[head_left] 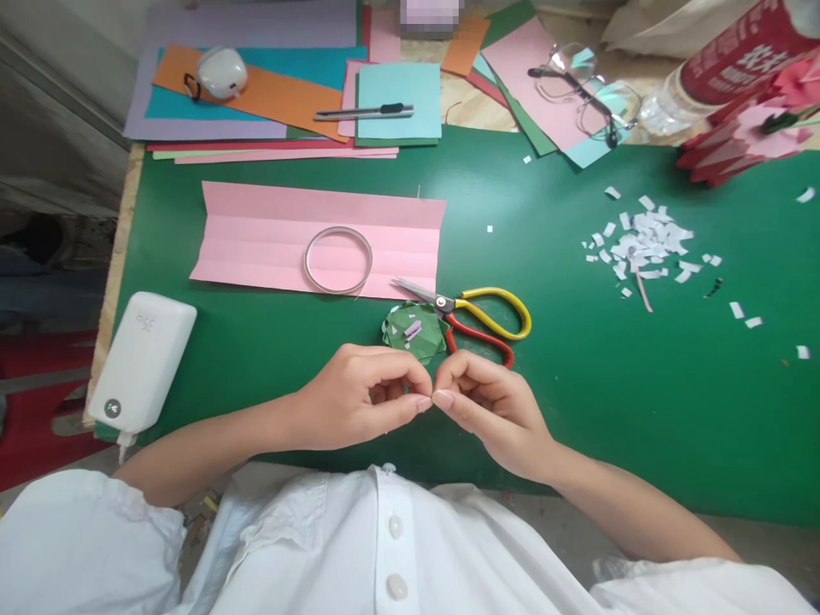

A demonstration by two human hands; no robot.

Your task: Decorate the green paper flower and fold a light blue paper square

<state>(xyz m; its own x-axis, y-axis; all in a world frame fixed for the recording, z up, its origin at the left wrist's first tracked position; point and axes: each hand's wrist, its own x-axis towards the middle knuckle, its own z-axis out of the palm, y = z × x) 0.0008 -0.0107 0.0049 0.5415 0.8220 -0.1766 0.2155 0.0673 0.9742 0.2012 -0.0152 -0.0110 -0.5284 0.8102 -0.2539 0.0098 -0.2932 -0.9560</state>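
My left hand (377, 389) and my right hand (490, 406) meet over the near edge of the green table, thumbs and forefingers pinched with the tips touching. Whatever lies between the fingertips is hidden or too small to name. Just beyond them sits a folded green paper piece (426, 340) with small pinkish scraps on it. Scissors (443, 304) with one yellow and one red handle lie partly on that piece, blades a little apart and pointing left. Farther back is a creased pink paper sheet (256, 235), on which rests a roll of thin tape or a ring (309, 272).
A white power bank (150, 354) with a cable lies at the left edge. Stacked coloured paper (211, 26), a utility knife (359, 113) and an earphone case (223, 72) are at the back. Glasses (586, 92), a bottle (730, 64) and white paper scraps (653, 239) lie right.
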